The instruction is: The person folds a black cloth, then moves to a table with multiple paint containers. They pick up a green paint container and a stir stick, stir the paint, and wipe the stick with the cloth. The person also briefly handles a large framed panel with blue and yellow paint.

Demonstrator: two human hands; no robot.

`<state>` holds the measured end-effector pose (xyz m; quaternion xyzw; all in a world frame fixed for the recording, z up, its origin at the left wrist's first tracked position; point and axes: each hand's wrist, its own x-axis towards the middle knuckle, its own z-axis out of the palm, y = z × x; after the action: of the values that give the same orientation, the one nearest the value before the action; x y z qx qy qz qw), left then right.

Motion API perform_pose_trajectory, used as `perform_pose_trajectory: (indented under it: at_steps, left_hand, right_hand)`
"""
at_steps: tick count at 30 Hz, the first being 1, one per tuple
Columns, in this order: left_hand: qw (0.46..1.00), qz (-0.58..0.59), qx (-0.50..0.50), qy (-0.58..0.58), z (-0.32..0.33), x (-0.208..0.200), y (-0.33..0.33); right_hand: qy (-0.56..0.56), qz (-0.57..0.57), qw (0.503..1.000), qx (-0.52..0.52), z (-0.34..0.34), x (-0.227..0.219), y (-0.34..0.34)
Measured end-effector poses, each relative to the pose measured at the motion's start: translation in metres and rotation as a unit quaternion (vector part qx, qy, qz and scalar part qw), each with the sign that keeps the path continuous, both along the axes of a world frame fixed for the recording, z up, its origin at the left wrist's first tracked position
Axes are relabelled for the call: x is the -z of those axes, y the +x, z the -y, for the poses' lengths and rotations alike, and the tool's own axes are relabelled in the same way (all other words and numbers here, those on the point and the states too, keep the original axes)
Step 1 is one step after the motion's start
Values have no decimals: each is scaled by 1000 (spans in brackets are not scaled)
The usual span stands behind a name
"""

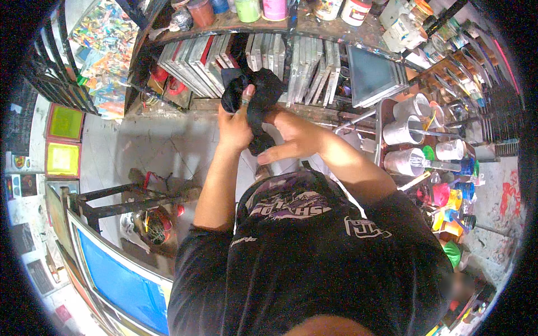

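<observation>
Between the person's chest and a low wooden shelf unit, a crumpled bundle of soft black cloth [266, 92] is held up over a pale tiled floor [168, 134]. The person's left hand [235, 126] is closed around its left part, thumb pointing up against the dark folds, with some cloth bulging out to the left of it. The right hand [294, 134] is against the bundle's lower right side, its thumb stretched wide of the fingers; the fingertips are hidden behind the cloth, so whether they grip it cannot be told. Both bare forearms come from the short sleeves of a black T-shirt [302, 263] with white printing on it. Just beyond the hands, the wooden shelf unit [330, 35] holds rows of thin, pale-edged rectangular frames [196, 67] standing upright and leaning, and its top carries paint-smeared tubs, among them a light green plastic tub [247, 10] and a bright pink plastic tub [274, 9]. To the right, stained white plastic buckets [404, 130] stand close together near smaller containers in many colours. At lower left leans a large blue rectangular panel in a pale frame [123, 280], with two yellow-green square panels [64, 159] farther up.
</observation>
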<state>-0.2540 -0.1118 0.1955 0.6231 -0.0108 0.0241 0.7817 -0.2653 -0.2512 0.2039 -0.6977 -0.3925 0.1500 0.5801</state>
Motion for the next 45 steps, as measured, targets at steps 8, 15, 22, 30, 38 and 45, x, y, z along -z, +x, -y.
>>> perform_pose_trajectory:
  at_steps: [8,15,22,30,38,45]
  left_hand:
    - [972,-190,72,-119,-2,3,-7]
    - [927,-220,126,-278,0,5,-8]
    - [997,-45,-57,-29,-51,26,19]
    - [995,-43,-55,-71,-29,-7,-11]
    - [967,-15,59,-249,-2,-37,-32]
    - [999,34,-3,-43,-2,-39,-38]
  right_hand:
    - [122,-153,979,-61,7,15,-1]
    - [210,-272,930,-127,13,27,-2]
    - [277,-102,954,54,27,13,-6]
    - [16,276,933,232,26,-6,-3]
    - [1,332,909,253,15,0,-3]
    - [-13,355,897,262,13,3,-3]
